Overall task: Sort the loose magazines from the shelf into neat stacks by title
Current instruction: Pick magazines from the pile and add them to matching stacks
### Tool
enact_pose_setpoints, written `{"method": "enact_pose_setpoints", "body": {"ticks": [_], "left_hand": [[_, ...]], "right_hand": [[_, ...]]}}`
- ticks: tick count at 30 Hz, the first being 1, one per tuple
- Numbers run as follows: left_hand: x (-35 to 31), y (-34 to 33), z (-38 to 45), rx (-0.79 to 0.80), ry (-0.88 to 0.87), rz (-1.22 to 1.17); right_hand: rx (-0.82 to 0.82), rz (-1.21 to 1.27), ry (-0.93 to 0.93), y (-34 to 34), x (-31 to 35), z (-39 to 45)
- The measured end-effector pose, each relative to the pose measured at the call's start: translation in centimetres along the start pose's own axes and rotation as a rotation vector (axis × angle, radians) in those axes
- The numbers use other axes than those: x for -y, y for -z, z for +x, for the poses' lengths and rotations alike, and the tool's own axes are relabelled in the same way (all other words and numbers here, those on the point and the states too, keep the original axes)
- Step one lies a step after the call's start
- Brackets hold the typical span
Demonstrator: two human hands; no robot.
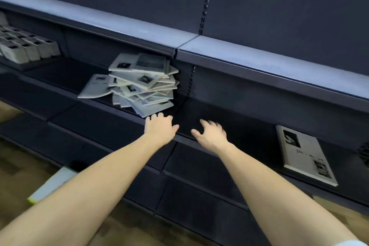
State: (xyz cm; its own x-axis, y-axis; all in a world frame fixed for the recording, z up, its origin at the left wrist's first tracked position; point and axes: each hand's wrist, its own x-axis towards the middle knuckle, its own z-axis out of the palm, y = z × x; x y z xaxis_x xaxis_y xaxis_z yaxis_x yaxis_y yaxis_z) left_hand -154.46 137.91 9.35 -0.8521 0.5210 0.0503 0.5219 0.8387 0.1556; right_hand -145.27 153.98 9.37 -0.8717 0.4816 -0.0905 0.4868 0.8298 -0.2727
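Note:
A messy pile of pale magazines [142, 85] leans crookedly on the dark shelf [199, 112], with one thin magazine [95, 87] lying flat to its left. My left hand [159, 128] reaches out with fingers at the pile's lowest front corner, holding nothing. Just right of it, my right hand [211, 133] hovers over bare shelf with fingers spread and empty. A single white magazine [305, 154] with a dark cover photo lies flat on the same shelf far to the right.
An upper shelf [179, 44] overhangs the pile closely. Rows of pale boxed goods [26, 46] fill the shelf at the far left. Lower dark shelves step out below. A white board [52, 185] lies on the wooden floor at the lower left.

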Motion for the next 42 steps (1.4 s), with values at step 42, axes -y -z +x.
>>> {"method": "enact_pose_setpoints", "body": {"ticks": [42], "left_hand": [[17.0, 5.1, 21.5, -0.172, 0.175, -0.011]], "right_hand": [[-0.202, 0.138, 0.133, 0.2, 19.1, 24.9]]}}
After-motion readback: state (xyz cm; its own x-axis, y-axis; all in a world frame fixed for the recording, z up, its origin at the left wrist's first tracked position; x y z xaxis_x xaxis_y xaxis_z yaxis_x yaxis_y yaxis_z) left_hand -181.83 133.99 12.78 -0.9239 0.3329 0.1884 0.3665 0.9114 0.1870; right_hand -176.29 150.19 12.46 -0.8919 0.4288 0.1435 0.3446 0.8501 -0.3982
